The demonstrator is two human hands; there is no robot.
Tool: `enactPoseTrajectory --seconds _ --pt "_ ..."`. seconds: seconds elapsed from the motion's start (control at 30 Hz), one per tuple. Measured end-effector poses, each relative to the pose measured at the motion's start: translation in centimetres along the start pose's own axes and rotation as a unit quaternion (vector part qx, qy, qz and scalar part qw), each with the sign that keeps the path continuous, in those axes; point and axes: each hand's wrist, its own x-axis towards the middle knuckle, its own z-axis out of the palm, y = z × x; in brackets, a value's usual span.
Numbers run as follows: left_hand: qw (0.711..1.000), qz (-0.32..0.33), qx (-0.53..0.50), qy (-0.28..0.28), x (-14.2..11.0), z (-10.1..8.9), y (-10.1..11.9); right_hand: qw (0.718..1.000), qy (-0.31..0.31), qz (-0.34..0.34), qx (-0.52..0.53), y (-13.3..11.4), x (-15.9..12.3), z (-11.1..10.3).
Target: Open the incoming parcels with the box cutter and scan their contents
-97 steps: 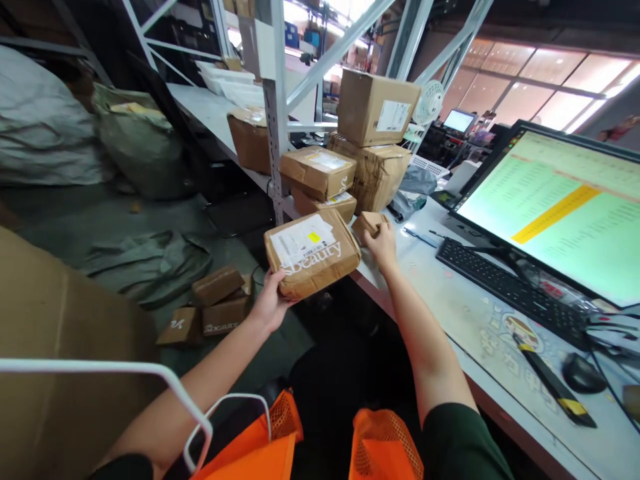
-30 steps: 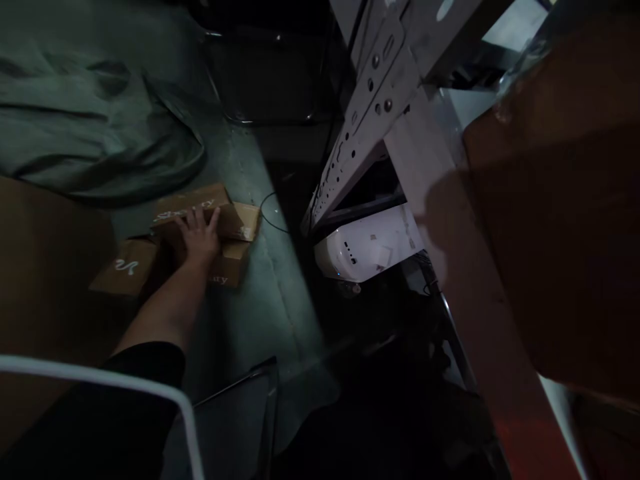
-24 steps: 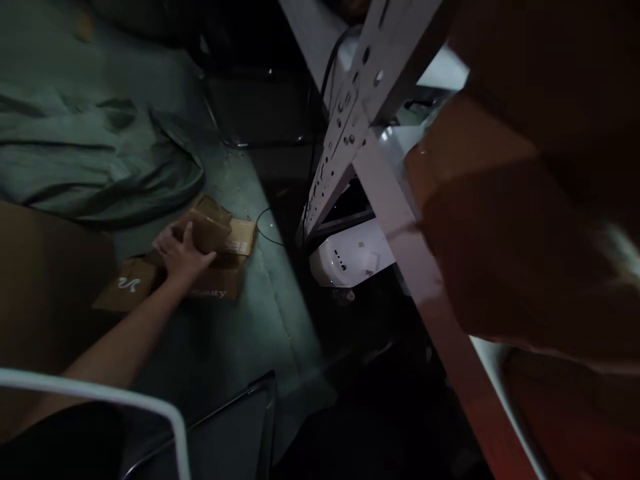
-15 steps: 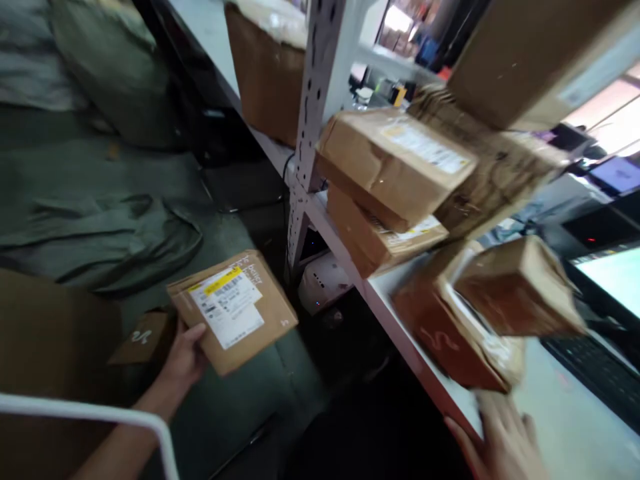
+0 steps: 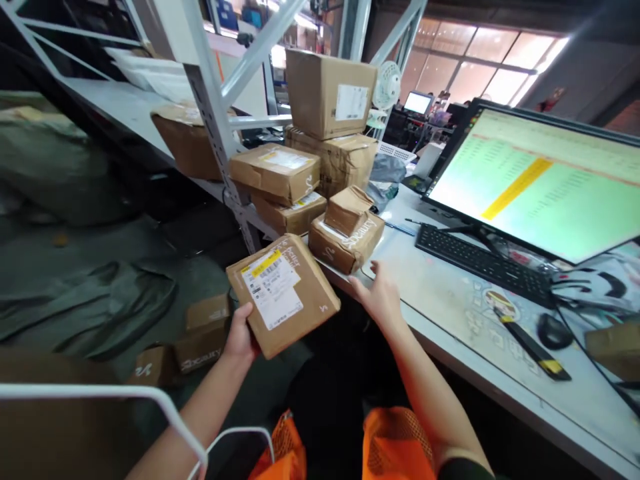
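My left hand (image 5: 242,335) grips a flat brown cardboard box (image 5: 313,300) by its near left corner, thumb on top. A white and yellow shipping label (image 5: 273,288) faces up on it. The box is held tilted in front of the desk edge. Over that edge, my right hand (image 5: 379,293) is apart from the held box, its thumb and fingers spread and nothing in them. Just beyond its fingertips sits a carton with white lettering (image 5: 367,239), and a smaller crumpled box (image 5: 347,208) rests on top of that.
Several cartons (image 5: 345,97) are stacked by the metal shelf post (image 5: 213,107). A monitor (image 5: 540,180), keyboard (image 5: 485,263), mouse (image 5: 554,331) and black-and-yellow cutter (image 5: 535,350) occupy the desk. Boxes (image 5: 200,350) lie on the floor at left. A white curved wire (image 5: 100,392) crosses the lower left.
The view has swung right and up toward the desk. My left hand has brought the held box nearer the desk edge. My right hand, earlier at the desk edge, is now raised with fingers spread.
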Motion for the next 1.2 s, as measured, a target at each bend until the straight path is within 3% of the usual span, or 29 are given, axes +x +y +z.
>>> enactPoseTrajectory --seconds 0.13,0.27,0.37,0.5,0.73,0.93,1.03,1.2 --pt "0.996 0.029 -0.030 0.079 -1.7 -2.5 0.5 0.996 -0.077 0.032 0.013 -1.7 4.3 0.4" --pt "0.990 0.049 -0.070 0.111 -2.6 -4.3 1.7 0.984 -0.112 0.066 0.121 -0.9 6.4 1.2" --pt "0.985 0.068 -0.105 0.121 -2.6 -4.0 2.9 0.980 -0.105 0.043 0.163 0.1 6.0 1.9" --pt "0.984 0.077 -0.129 0.094 -2.3 -2.1 3.7 0.981 -0.094 0.017 0.170 0.9 5.5 2.4" --pt "0.987 0.072 -0.134 0.061 -1.9 0.7 3.0 0.994 -0.029 -0.025 0.098 0.9 4.2 2.3" --pt "0.986 0.059 -0.138 0.076 -2.1 -0.7 1.8 0.998 -0.038 -0.033 -0.036 0.3 2.6 1.8" --pt "0.985 0.049 -0.136 0.093 -2.0 -1.3 1.3 0.997 -0.038 -0.050 -0.034 -0.1 2.2 2.1" --pt "0.989 0.074 -0.114 0.061 -1.1 -1.8 1.0 0.999 -0.021 -0.040 0.024 0.1 2.1 1.9"
